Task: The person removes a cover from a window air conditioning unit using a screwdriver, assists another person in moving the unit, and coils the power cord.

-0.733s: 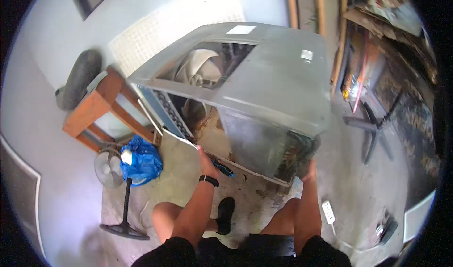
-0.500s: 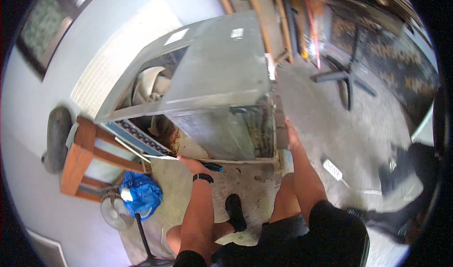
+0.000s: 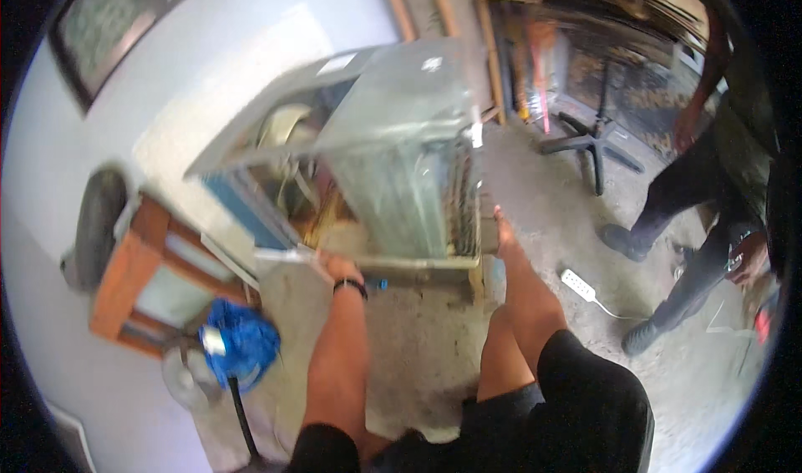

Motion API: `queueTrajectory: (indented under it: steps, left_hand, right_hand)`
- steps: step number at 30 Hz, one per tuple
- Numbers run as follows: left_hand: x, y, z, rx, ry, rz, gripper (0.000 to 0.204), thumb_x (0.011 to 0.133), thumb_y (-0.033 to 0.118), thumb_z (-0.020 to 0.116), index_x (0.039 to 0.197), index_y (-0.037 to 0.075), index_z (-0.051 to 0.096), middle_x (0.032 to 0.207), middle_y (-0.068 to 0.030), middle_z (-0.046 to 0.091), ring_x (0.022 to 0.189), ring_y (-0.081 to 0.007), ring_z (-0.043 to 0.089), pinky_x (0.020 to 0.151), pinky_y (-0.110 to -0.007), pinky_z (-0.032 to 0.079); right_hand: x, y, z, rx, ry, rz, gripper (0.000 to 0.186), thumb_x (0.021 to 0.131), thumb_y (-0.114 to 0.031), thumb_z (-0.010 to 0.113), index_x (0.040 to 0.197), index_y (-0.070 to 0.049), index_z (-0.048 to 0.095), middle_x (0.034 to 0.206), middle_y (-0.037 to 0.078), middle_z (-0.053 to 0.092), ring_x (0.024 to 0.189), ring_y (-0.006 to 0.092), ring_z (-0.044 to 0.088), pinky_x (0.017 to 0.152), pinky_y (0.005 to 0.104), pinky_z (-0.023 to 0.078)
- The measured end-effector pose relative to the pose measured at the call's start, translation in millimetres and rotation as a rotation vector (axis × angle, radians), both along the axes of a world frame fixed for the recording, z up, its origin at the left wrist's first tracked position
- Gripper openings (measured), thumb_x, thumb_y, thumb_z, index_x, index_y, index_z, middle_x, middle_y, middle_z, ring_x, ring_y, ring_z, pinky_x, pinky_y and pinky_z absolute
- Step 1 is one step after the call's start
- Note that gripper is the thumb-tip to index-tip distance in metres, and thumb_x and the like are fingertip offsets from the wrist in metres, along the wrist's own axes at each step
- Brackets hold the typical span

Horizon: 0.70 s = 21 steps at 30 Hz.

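A large grey metal appliance casing (image 3: 401,97) stands in front of me, its near side and part of its top open. Inside show a pale rounded part (image 3: 288,124) and a rust-stained base; the rest is dim and blurred. My left hand (image 3: 338,267), with a black band at the wrist, is closed on the casing's lower front edge. Against the lower right side of the casing, my right hand (image 3: 506,232) grips with its fingers partly hidden behind the edge. A small black and blue object (image 3: 382,284) lies just beyond my left wrist.
Left stand a wooden frame (image 3: 125,281), a blue plastic bag (image 3: 242,339) and a dark cylinder (image 3: 98,231). Right are a white power strip (image 3: 577,285) with its cord and a black star-shaped stand base (image 3: 595,145). A co-worker (image 3: 710,197) bends at the far right.
The casing sits slightly turned in the picture, with both my hands still on it. At the right, the co-worker's legs and hands have come into fuller view. The whole view has shifted.
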State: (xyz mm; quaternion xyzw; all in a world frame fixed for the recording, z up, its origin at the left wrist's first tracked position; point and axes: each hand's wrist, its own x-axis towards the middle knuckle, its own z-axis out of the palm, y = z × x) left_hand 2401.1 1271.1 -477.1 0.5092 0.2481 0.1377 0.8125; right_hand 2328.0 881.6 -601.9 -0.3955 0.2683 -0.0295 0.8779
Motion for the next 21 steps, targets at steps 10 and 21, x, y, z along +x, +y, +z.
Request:
queueTrajectory:
  steps: [10,21]
  left_hand:
    - [11.6,110.5,-6.6,0.318,0.238,-0.006,0.08,0.098,0.071,0.023,0.127,0.004,0.055,0.094,-0.0116,0.06,0.065,-0.0274,0.054,0.054,-0.041,0.045]
    - [21.3,138.3,-25.1,0.311,0.254,-0.192,0.08,0.098,0.067,0.029,0.146,0.004,0.034,0.135,-0.0149,0.043,0.116,-0.0309,0.044,0.095,-0.045,0.037]
  right_hand:
    - [-45.9,117.2,-0.7,0.016,0.027,-0.078,0.081,0.088,-0.076,0.049,0.137,-0.012,0.052,0.126,0.012,0.062,0.111,0.032,0.062,0.093,0.0564,0.049]
    - [-101.3,195.2,-11.8,0.096,0.022,-0.274,0.085,0.092,-0.073,0.047,0.137,-0.002,0.052,0.125,0.016,0.061,0.109,0.0297,0.062,0.094,0.0469,0.05]
